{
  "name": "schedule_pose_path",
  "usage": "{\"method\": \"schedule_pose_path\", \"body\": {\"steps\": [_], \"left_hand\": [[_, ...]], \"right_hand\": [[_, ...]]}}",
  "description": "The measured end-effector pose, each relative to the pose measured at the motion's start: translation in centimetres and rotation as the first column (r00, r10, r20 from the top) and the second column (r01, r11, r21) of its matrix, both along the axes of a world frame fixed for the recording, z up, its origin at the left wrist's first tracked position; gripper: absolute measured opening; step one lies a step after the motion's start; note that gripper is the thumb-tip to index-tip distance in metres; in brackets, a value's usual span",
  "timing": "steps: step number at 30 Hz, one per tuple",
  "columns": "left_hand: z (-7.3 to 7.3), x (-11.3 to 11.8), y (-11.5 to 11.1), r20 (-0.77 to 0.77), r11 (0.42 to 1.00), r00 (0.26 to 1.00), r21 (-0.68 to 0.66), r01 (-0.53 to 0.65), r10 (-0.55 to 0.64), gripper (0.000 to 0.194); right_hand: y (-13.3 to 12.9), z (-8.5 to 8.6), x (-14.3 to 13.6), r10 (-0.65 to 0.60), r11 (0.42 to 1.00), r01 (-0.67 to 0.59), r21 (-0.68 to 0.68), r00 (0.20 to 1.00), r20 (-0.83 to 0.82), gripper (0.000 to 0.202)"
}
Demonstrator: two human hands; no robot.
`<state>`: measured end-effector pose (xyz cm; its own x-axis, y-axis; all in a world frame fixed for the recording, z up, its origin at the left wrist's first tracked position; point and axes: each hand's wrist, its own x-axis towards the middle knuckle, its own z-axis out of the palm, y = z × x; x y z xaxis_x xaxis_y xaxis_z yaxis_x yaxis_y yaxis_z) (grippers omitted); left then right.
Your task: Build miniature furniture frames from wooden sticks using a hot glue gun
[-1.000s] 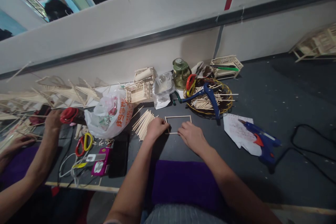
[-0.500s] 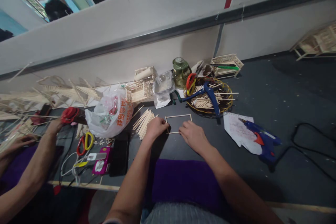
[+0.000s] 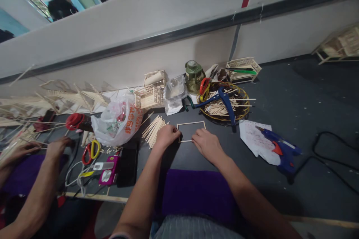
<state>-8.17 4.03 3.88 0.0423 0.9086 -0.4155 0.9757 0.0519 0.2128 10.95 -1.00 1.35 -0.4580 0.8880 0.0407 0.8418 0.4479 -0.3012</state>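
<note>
A small rectangular frame of thin wooden sticks [image 3: 191, 123] lies on the dark table before me. My left hand [image 3: 167, 136] pinches its left side near the lower corner, fingers closed. On the opposite side, my right hand [image 3: 206, 142] has its fingers closed on the lower right corner, hiding that joint. Loose wooden sticks [image 3: 153, 130] are fanned out just left of my left hand. To the right of my right hand, a blue glue gun [image 3: 280, 147] rests partly on a sheet of paper [image 3: 252, 138].
Behind the frame are a wicker basket [image 3: 246, 109] holding sticks and a blue cutter [image 3: 226, 104], a green jar [image 3: 194, 78] and small stick models [image 3: 148, 98]. Leftward are a plastic bag [image 3: 117, 123], scissors [image 3: 91, 152], a dark phone [image 3: 127, 168] and a co-worker's hand [image 3: 57, 146].
The co-worker's hand at left has drawn back from the red-lidded bottle towards the table's front. My hands and the stick frame stay practically in place.
</note>
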Motion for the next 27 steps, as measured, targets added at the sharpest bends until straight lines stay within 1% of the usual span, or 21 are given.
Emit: {"method": "schedule_pose_path", "body": {"steps": [8,15,23,27], "left_hand": [[-0.32,-0.12,0.0,0.002,1.0,1.0,0.01,-0.001,0.001,0.027],[-0.41,-0.14,0.04,-0.004,1.0,1.0,0.009,0.021,-0.021,0.027],[-0.38,-0.4,-0.18,0.001,0.999,1.0,0.047,0.026,-0.026,0.037],[-0.52,-0.23,-0.24,-0.006,0.999,1.0,0.049,0.014,-0.014,0.031]], "right_hand": [[0.02,-0.03,0.03,-0.001,1.0,0.001,0.001,1.0,-0.003,0.019],[0.04,-0.04,0.02,0.001,1.0,-0.001,0.001,1.0,0.006,0.019],[0.05,-0.06,0.01,0.002,1.0,-0.002,-0.006,1.0,0.005,0.019],[0.01,-0.17,0.02,0.002,1.0,-0.002,-0.003,1.0,-0.001,0.019]]}}
